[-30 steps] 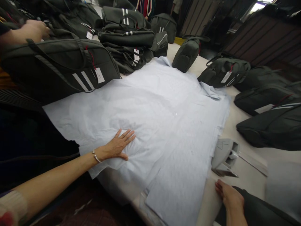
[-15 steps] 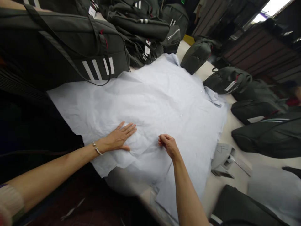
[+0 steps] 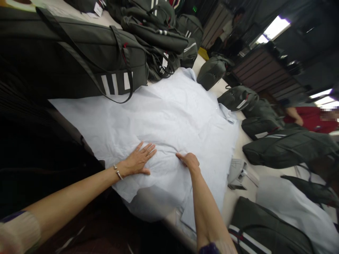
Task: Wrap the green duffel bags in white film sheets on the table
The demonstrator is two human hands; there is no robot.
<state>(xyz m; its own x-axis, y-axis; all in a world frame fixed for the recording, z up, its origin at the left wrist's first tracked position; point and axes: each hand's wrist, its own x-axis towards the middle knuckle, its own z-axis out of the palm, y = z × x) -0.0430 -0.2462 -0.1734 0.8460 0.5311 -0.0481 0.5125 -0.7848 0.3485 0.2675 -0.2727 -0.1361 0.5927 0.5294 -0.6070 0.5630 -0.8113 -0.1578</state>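
Pale-blue sheeting point(image 3: 164, 116) is spread over most of the near tabletop point(image 3: 272, 171), approx. centre of view; its near edge is draped past the table's edge, w/ a translucent grey layer point(image 3: 159, 204) seen beneath. The left hand point(image 3: 139, 160) is laid flat on it, fingers apart, nothing gripped; a bracelet point(image 3: 118, 172) is worn at that wrist. The right hand point(image 3: 189, 161) is held near it, curled, digits pointed at the sheeting; whether any of it is pinched can't be told.

Progress, as judged: spreading-out is largely done; flattening is only part done, since creases are seen btwn & around both hands; the far-right corner point(image 3: 227, 114) is left rumpled; the near edge is left uneven; no neat overall fold is seen; layer count can't be made out, nor can the material be confirmed.

Around it: a dark duffel bag point(image 3: 87, 70) w/ white stripes is stood along the far-left edge, strap hung over the sheeting; piled bags point(image 3: 156, 35) are set behind; a grey device, poss. a tape dispenser point(image 3: 236, 173), is placed just beside the right edge; another striped bag point(image 3: 270, 225) & a second pale sheet point(image 3: 293, 201) are laid at lower right; both are untouched by either hand.
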